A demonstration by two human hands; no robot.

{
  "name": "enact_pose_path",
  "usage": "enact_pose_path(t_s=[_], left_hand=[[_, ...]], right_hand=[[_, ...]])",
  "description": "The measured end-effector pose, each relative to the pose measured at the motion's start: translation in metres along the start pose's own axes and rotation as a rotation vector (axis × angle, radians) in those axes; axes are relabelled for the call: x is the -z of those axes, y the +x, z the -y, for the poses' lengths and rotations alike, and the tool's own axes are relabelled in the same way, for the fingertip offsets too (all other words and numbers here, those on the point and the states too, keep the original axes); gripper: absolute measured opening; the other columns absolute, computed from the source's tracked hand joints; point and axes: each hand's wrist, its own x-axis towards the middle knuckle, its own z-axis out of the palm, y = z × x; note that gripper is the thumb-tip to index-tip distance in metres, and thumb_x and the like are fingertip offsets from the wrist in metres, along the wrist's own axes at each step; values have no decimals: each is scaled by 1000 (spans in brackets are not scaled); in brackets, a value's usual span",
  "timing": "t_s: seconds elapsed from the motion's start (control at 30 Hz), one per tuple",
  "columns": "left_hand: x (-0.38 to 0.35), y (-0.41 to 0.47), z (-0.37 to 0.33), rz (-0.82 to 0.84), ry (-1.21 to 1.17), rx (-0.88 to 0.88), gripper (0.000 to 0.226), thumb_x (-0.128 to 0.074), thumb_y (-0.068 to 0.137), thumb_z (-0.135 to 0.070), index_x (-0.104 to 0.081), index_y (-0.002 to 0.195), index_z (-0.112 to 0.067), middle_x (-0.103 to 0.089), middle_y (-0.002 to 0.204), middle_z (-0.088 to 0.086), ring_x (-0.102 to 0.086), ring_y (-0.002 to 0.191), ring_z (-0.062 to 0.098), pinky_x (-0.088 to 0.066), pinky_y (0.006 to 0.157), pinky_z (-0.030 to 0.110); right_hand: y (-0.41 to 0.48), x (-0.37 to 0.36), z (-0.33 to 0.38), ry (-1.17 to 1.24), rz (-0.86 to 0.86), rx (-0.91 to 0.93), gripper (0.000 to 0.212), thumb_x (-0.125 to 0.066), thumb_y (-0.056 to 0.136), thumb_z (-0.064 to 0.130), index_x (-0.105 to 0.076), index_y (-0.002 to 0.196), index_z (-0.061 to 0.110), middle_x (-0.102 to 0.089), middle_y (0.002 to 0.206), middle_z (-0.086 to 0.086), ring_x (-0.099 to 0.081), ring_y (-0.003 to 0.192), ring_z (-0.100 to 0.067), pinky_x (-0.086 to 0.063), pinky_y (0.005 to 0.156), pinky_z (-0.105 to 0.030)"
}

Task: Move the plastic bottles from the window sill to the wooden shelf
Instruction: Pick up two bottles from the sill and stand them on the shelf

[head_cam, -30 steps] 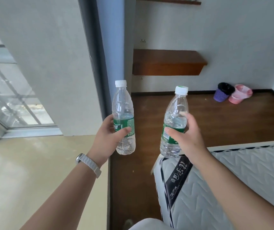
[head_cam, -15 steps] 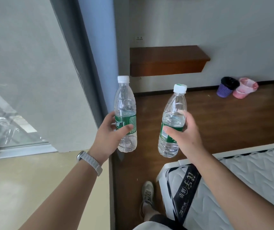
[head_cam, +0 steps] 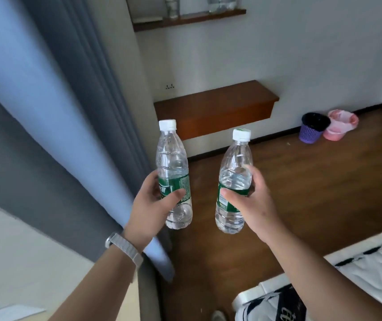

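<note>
The left hand [head_cam: 153, 205] wraps one plastic bottle [head_cam: 173, 174] at its green label, and the right hand [head_cam: 248, 205] grips a second bottle [head_cam: 234, 184] the same way, both upright and apart. Carrying them level and separate seems best. A mattress corner [head_cam: 301, 293] sits below the right forearm and a curtain [head_cam: 58, 112] hangs just left; open floor [head_cam: 301, 193] leads ahead to the wooden shelf [head_cam: 215, 105].

A grey curtain [head_cam: 53, 107] hangs at left. A purple bin [head_cam: 312, 130] touches a pink bin [head_cam: 338, 127] on the wood floor [head_cam: 301, 193]. A mattress [head_cam: 359, 281] fills the lower right corner.
</note>
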Motion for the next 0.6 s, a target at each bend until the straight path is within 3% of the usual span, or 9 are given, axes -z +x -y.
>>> enact_pose_path(t_s=[0.1, 0.23, 0.43, 0.6], left_hand=[[-11, 32, -4, 0, -4, -9, 55, -79, 74, -27, -62, 126, -23, -73, 111, -3, -70, 104, 19, -55, 95, 44], [-21, 63, -1, -8, -12, -4, 55, -81, 70, -32, -63, 123, -28, -74, 110, -5, -71, 101, 17, -56, 92, 42], [-28, 108, 4, -20, -22, 19, 49, -82, 76, -24, -62, 120, -32, -73, 109, -12, -70, 100, 11, -56, 89, 34], [-30, 158, 16, 18, -3, 45, 54, -82, 82, -24, -58, 129, -30, -71, 114, -14, -69, 103, 8, -56, 87, 30]], right_hand=[[32, 8, 1, -10, -26, 15, 69, -83, 74, 16, -48, 132, 32, -65, 114, 10, -65, 98, -6, -57, 86, -34], [63, 13, -5, -27, -42, 5, 70, -84, 69, 28, -49, 129, 39, -66, 112, 12, -66, 100, -10, -58, 86, -43], [104, 13, -8, -37, -65, -19, 76, -83, 58, 41, -51, 127, 42, -67, 112, 12, -67, 100, -10, -58, 85, -44], [141, 8, -12, -67, -82, -51, 69, -83, 66, 33, -50, 126, 43, -68, 110, 14, -68, 97, -8, -58, 85, -43]])
